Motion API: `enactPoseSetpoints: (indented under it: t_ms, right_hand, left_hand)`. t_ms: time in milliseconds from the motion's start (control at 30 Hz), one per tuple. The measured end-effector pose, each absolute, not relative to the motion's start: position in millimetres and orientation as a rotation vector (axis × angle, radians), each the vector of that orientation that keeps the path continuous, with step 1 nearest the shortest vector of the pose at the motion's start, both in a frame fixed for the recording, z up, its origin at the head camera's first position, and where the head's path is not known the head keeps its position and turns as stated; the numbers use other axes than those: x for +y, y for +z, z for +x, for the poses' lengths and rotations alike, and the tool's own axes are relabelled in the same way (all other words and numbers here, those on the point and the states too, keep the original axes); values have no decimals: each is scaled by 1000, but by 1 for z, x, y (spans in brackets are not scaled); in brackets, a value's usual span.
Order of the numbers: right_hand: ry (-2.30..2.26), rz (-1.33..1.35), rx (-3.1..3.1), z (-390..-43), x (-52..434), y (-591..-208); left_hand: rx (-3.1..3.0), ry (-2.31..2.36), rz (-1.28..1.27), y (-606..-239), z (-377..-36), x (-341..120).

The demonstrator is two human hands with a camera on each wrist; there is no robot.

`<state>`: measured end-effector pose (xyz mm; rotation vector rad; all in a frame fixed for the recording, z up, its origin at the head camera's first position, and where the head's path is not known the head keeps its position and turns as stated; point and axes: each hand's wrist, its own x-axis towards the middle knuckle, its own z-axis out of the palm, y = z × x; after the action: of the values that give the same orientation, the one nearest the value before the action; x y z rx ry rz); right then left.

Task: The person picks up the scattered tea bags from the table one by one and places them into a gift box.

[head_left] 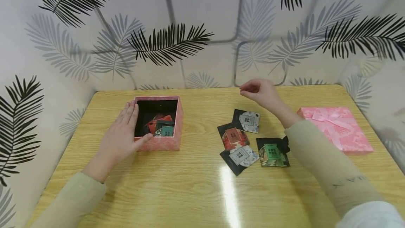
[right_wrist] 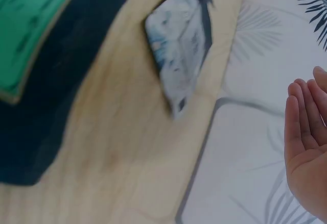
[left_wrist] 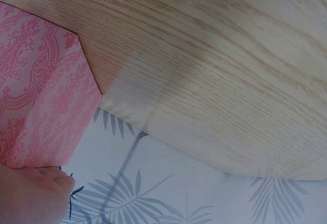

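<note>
An open pink patterned box (head_left: pixel 164 144) stands on the wooden table (head_left: pixel 190 189) at the left, with several small sachets (head_left: pixel 162 126) inside. My left hand (head_left: pixel 121 134) rests against the box's left wall with straight fingers, the thumb at the front corner. In the left wrist view the box wall (left_wrist: pixel 36 91) fills the left side, with my left hand (left_wrist: pixel 30 196) below it. My right hand (head_left: pixel 257 92) hovers above the table's far middle, fingers loosely bent and holding nothing. The right wrist view shows that right hand (right_wrist: pixel 306 142) with an empty palm. Below it lie several sachets: white (head_left: pixel 250 120), red (head_left: pixel 235 137), grey (head_left: pixel 242 156) and green (head_left: pixel 272 153).
The pink box lid (head_left: pixel 336 127) with a ribbon bow lies at the table's right. Leaf-patterned walls close in the table on the left, back and right. The right wrist view shows a blurred green sachet (right_wrist: pixel 36 25) and a white sachet (right_wrist: pixel 179 50) on the wood.
</note>
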<state>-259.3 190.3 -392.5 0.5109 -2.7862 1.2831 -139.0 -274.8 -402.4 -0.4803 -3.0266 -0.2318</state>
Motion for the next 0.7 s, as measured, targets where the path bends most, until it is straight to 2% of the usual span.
enactPoseSetpoints:
  t_ms: [300,700]
  right_hand:
    - [1228,425,-2857,-254,216,-410]
    - [1161,445,-2946,-250,232,-427]
  left_hand:
    - [-3031,-219,-485,-402,-139,-275]
    - [-3038,-246,-484,-400,-139,-275]
